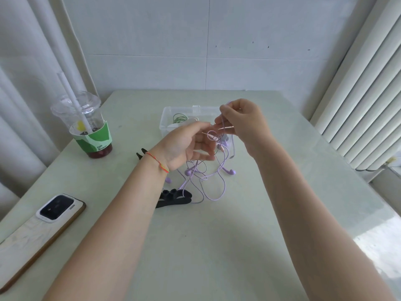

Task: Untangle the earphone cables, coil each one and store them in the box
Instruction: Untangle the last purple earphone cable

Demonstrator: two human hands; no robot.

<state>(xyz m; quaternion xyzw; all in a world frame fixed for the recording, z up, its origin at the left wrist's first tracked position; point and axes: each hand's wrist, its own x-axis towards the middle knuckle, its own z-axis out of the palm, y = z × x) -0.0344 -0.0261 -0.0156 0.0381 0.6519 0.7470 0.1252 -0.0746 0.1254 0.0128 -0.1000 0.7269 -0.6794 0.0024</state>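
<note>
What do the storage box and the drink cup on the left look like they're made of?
Box: clear plastic, probably rigid, since the green cable inside shows through its walls. Cup: clear glossy plastic with a domed lid; its green sleeve looks like matte printed paper.

Clear plastic box (pixel 166 118), glossy table (pixel 217 235)

One head-worn wide-angle view looks forward and down, close over the table (pixel 217 235).

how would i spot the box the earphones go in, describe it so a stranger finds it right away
On the pale green table, look toward the far edge, just behind the raised hands. The box is a small clear plastic tub with a coiled green cable inside. Unlike the drink cup at the left, it is low, rectangular and lidless.
</note>
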